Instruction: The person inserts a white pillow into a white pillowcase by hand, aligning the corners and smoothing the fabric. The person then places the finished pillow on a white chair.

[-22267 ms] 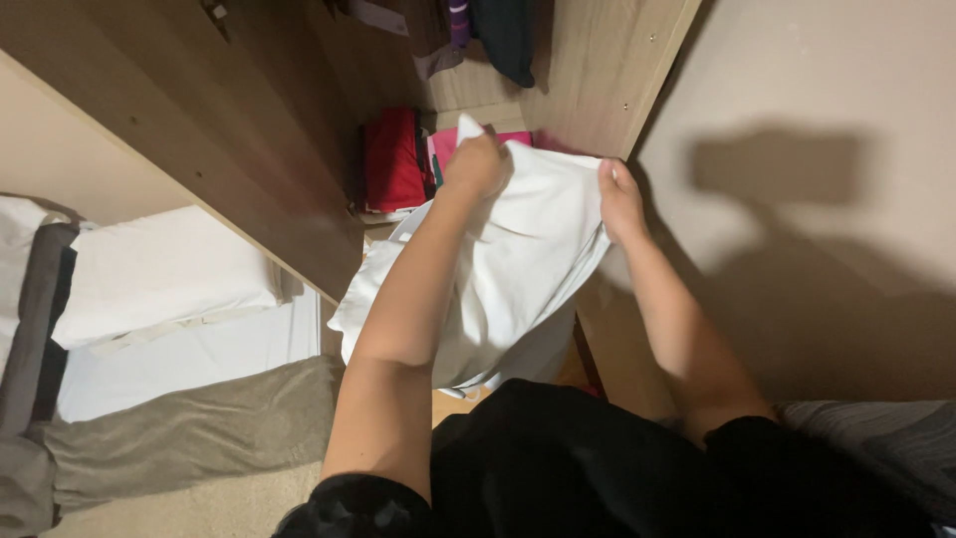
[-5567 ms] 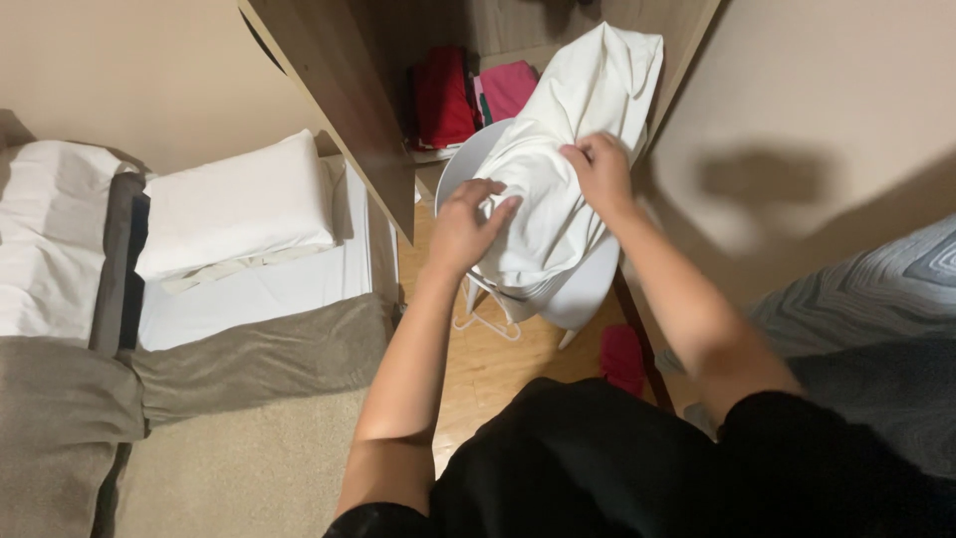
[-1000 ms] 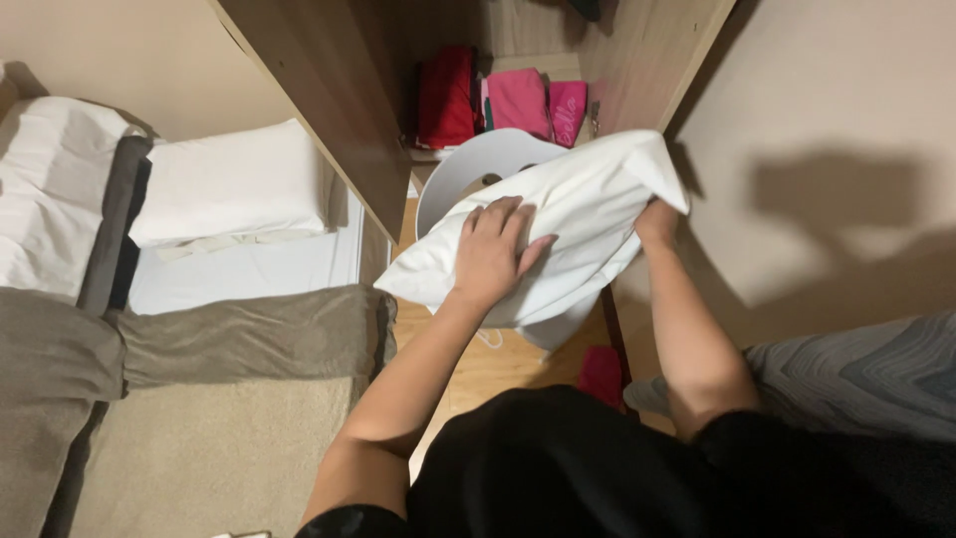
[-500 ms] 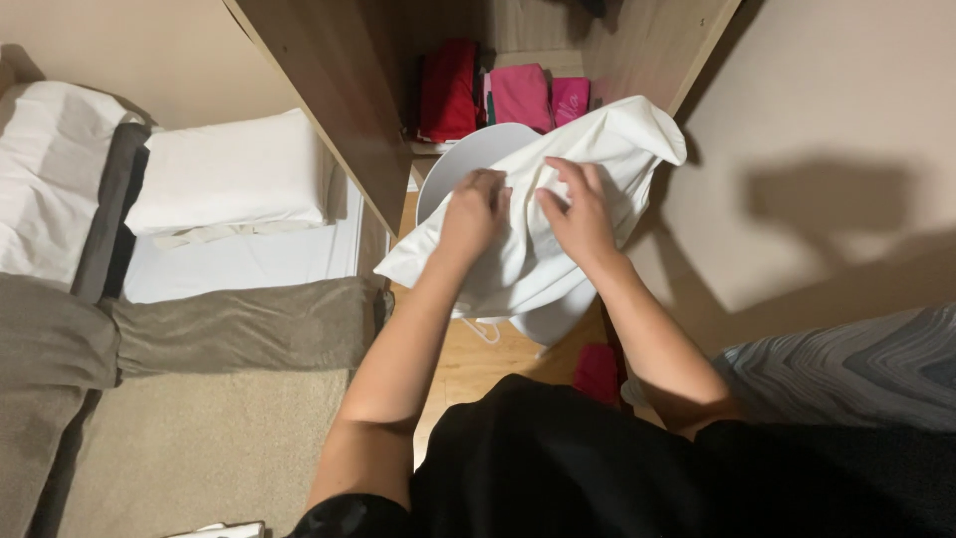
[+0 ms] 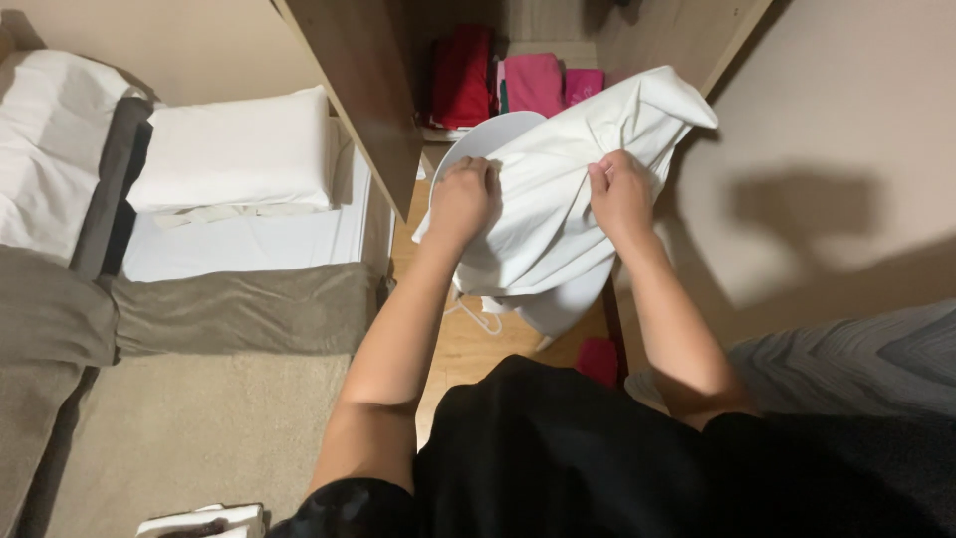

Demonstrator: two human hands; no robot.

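White cloth (image 5: 558, 209) | creased, bunched | left hand (image 5: 463, 194), right hand (image 5: 619, 191) pinching it

White cloth (image 5: 558, 199); white pillow (image 5: 234, 149); red and pink folded fabrics (image 5: 518, 85); grey-brown blanket (image 5: 239, 309); black garment (image 5: 597, 458); grey chevron, perhaps, on bedding (image 5: 856, 359).

cloth (image 5: 558, 209) centre frame, between left hand (image 5: 463, 199) and right hand (image 5: 619, 194) | round basket (image 5: 478, 144) under and behind cloth | folded clothes (image 5: 513, 85) on shelf, top centre, beyond basket | pillow (image 5: 234, 149) on bed (image 5: 239, 244), upper left | wooden panel (image 5: 363, 90) between bed and basket | wall (image 5: 836, 130) at right
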